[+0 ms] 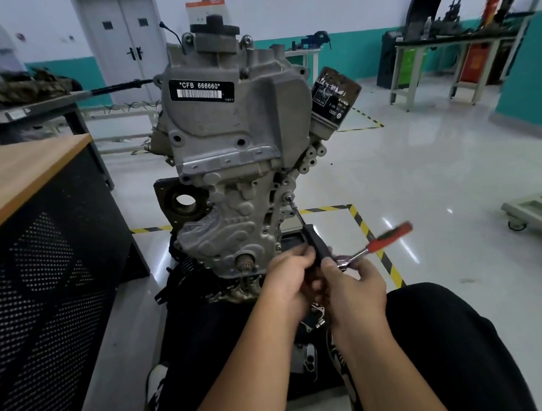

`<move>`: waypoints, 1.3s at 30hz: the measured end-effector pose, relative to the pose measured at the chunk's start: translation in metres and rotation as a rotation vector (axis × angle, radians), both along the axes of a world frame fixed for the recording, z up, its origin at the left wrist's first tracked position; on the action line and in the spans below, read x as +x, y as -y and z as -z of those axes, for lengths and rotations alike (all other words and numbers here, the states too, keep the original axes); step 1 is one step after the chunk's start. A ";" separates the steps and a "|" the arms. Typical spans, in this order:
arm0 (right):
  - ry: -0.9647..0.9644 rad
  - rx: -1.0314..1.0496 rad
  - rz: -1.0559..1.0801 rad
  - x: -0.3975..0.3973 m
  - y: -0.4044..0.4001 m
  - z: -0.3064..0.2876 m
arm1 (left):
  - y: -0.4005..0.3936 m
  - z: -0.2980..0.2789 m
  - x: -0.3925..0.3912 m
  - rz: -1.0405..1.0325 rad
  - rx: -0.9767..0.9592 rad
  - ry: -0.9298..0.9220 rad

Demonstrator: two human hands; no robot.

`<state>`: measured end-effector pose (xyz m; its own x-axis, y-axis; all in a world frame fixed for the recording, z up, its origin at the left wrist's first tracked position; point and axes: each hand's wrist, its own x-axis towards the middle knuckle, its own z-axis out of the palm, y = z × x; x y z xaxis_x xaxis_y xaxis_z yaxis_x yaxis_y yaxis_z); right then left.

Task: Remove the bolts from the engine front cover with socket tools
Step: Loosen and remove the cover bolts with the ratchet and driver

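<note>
Two hands meet low before the engine: the left hand (288,281) curls round the black handle of a socket driver (314,244), and the right hand (352,283) grips the head of a red-handled ratchet (384,239). Beyond them the driver's shaft reaches a bolt (287,198) on the right edge of the front cover (242,220). Farther up sits the oil filter (332,98).

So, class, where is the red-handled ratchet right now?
In the head view, the red-handled ratchet sits lower centre-right, in the right hand, its handle pointing up-right over the floor.
</note>
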<state>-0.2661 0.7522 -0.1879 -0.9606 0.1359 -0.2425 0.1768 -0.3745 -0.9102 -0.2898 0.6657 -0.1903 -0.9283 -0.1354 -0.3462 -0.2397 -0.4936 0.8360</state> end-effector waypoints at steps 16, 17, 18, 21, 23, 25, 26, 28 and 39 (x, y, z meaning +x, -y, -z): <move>-0.058 0.401 -0.015 0.005 0.009 0.000 | 0.002 0.002 -0.003 -0.040 0.118 0.075; -0.011 0.252 -0.035 0.006 0.010 -0.001 | 0.003 0.001 -0.004 -0.044 0.112 0.086; 0.049 0.081 -0.066 0.006 0.010 -0.002 | 0.006 -0.001 -0.005 -0.048 0.094 0.103; 0.196 -0.196 -0.151 0.005 0.010 -0.003 | 0.013 -0.011 -0.011 -0.047 0.102 0.118; 0.218 -0.241 -0.160 0.005 0.012 -0.003 | 0.017 -0.021 -0.020 -0.075 0.114 0.095; 0.198 -0.203 -0.163 0.004 0.014 -0.002 | 0.021 -0.029 -0.035 -0.128 0.119 0.046; 0.193 -0.181 -0.159 0.004 0.014 -0.002 | 0.024 -0.033 -0.043 -0.153 0.110 0.026; 0.205 -0.182 -0.146 0.003 0.016 0.000 | 0.029 -0.041 -0.060 -0.194 0.072 0.011; 0.191 -0.089 0.096 -0.006 0.020 0.001 | 0.031 -0.030 -0.112 -0.389 0.024 0.056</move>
<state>-0.2719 0.7324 -0.1892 -0.8797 0.1941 -0.4341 0.3027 -0.4754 -0.8260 -0.4018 0.6345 -0.1600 -0.7887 -0.4648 -0.4023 -0.0761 -0.5756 0.8142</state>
